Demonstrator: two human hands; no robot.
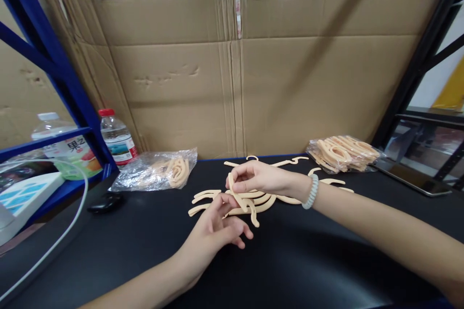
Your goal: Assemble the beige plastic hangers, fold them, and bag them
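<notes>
Several beige plastic clothes hangers [270, 203] lie in a loose pile on the black table [308, 251], their arms and hooks crossing. Over the pile, my right hand [259, 178] pinches one beige hanger piece [237, 195] between thumb and fingers, tilted downward. The rest of that piece blends into the pile. My left hand [223, 227] is just below it, palm turned up and fingers loosely apart. Its index finger reaches close to the held piece; whether they touch I cannot tell. A pale coiled band [311, 192] circles my right wrist.
Clear bags of beige hangers lie at the back left [170, 171] and back right [344, 153]. A red-capped bottle [118, 137], a black mouse [106, 203] and a white cable [81, 203] are at left. A phone-like slab [413, 177] lies right. Cardboard [174, 82] walls the back.
</notes>
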